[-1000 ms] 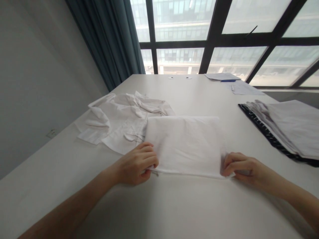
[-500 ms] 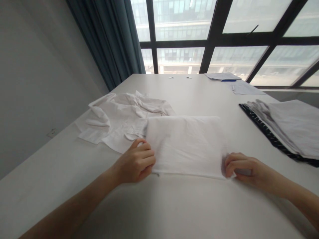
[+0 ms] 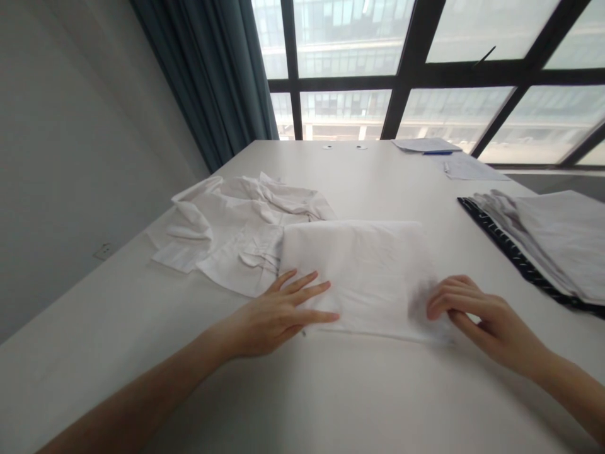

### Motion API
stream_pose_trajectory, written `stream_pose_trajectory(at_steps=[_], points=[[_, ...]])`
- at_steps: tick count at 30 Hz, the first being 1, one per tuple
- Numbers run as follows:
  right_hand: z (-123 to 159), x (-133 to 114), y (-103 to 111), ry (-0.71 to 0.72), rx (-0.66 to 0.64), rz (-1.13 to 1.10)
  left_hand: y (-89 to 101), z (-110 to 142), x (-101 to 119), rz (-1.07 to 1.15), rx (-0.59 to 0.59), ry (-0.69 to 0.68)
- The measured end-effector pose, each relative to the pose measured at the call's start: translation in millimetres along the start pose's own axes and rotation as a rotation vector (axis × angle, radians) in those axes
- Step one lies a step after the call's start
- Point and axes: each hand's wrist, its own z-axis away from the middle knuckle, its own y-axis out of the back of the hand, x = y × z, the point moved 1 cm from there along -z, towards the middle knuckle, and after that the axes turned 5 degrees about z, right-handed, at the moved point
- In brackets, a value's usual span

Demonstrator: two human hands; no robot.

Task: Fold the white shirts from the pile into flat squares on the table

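A folded white garment (image 3: 359, 271) lies as a neat rectangle on the white table in front of me. My left hand (image 3: 278, 312) rests flat on its near left part, fingers spread. At the right edge of the garment is my right hand (image 3: 472, 315), its fingers loosely bent and the thumb apart from them. The fingertips there hover at or just over the fabric; blur hides whether they touch. A crumpled white garment (image 3: 231, 221) spreads out behind my left hand, partly beneath the folded one.
To the right, a stack of folded white cloths (image 3: 558, 239) sits on a black patterned sheet (image 3: 515, 258). Papers (image 3: 425, 145) and a blue pen (image 3: 437, 152) lie at the far right of the table (image 3: 368, 183). A wall stands on the left, windows at the back.
My left hand has let go of the garment's left edge and spread flat onto it. The right hand has risen slightly from the near right corner and loosened its fingers.
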Motion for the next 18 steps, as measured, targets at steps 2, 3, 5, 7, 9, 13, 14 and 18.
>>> stream_pose_trajectory(at_steps=[2, 3, 5, 7, 9, 13, 14, 18], points=[[-11.1, -7.4, -4.9, 0.068, 0.010, 0.070, 0.6, -0.5, 0.4, 0.014, -0.015, -0.002], [-17.6, -10.2, -8.4, 0.104, 0.002, 0.097, 0.7, -0.7, 0.4, 0.017, -0.025, -0.001], [-31.3, -12.9, -17.6, 0.160, -0.004, 0.141, 0.9, -0.7, 0.2, 0.020, -0.042, 0.003], [-42.9, -12.2, -29.0, 0.188, -0.016, 0.194, 1.0, -0.4, -0.2, 0.027, -0.046, 0.007], [-50.1, -9.3, -40.8, 0.185, -0.066, 0.271, 1.3, 0.0, -0.2, 0.038, -0.041, 0.007], [-49.7, -2.7, -55.0, 0.150, -0.215, 0.409, 4.2, 0.4, 1.9, 0.057, -0.047, 0.005], [-48.1, -1.5, -55.9, 0.143, -0.234, 0.423, 5.3, 0.6, 2.6, 0.065, -0.051, 0.004], [-43.7, 1.0, -55.1, 0.140, -0.256, 0.427, 7.7, 3.1, -0.3, 0.152, -0.049, -0.011]])
